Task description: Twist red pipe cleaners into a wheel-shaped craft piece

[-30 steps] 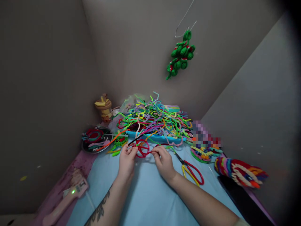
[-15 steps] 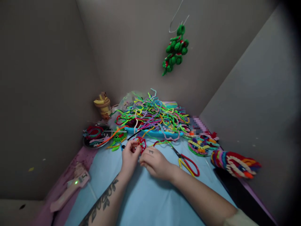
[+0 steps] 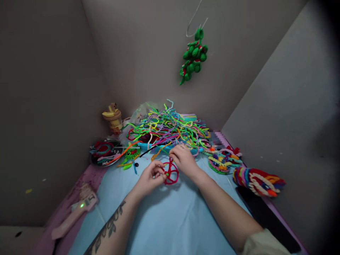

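Note:
My left hand [image 3: 153, 176] pinches the left side of a round, open frame bent from red pipe cleaner [image 3: 175, 174]. Crossing strands divide the frame's inside, and a small green bit shows near the left fingertips. Above it, my right hand [image 3: 183, 160] has its fingers closed at the frame's top, where a red strand runs up to the fingertips. The frame is held just over the blue cloth [image 3: 170, 219]. Behind the hands, a heap of many-coloured pipe cleaners [image 3: 170, 124] fills a blue tray [image 3: 147, 146].
A green pipe-cleaner figure [image 3: 132, 153] and a dark dish [image 3: 102, 161] lie left. Nearer is a pink glue gun [image 3: 71, 217] with a green light. On the right are colourful pipe-cleaner pieces [image 3: 221, 163], a striped bundle [image 3: 259, 180] and a long black object [image 3: 265, 216].
My right hand has moved up and away from my left, exposing the red frame, which has come right and nearer. The scissors no longer show; my right arm covers that area. The view has shifted slightly.

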A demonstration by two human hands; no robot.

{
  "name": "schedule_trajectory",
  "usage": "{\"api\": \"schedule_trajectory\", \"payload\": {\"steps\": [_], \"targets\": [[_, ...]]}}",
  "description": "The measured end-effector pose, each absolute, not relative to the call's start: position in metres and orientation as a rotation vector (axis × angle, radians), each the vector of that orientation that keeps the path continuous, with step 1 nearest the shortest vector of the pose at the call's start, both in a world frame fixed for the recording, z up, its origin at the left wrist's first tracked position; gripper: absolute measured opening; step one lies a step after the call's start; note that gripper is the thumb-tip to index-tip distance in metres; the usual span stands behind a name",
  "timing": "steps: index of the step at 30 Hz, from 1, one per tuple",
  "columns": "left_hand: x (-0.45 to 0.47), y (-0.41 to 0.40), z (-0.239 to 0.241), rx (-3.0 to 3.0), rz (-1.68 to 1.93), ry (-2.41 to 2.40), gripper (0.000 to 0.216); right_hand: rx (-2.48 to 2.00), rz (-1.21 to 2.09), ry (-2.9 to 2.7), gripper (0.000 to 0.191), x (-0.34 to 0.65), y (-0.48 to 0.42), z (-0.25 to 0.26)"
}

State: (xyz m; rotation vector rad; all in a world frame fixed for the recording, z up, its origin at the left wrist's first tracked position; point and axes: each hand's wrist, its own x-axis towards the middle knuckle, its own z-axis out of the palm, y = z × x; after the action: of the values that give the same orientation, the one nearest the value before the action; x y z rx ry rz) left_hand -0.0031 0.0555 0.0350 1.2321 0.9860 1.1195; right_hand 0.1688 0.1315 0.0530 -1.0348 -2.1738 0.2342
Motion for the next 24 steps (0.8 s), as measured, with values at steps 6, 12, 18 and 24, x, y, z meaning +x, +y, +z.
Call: {"api": "schedule_trajectory", "payload": {"steps": [6, 12, 18, 24], "targets": [[-0.011, 0.069, 0.026, 1.083, 1.409, 1.214, 0.034, -0.987, 0.032, -1.890, 0.014, 0.157, 0.107, 0.063], [-0.019, 0.071, 0.029, 1.016, 1.513, 1.272, 0.040, -0.933, 0.350, -2.060, 0.014, 0.137, 0.097, 0.046], [-0.015, 0.065, 0.034, 1.234, 1.461, 1.282, 0.032, -0.950, 0.488, -1.994, 0.014, 0.124, 0.100, 0.019], [-0.016, 0.064, 0.027, 1.375, 1.475, 1.345, 0.028, -0.895, 0.551, -1.946, 0.016, 0.121, 0.097, 0.012]]}}
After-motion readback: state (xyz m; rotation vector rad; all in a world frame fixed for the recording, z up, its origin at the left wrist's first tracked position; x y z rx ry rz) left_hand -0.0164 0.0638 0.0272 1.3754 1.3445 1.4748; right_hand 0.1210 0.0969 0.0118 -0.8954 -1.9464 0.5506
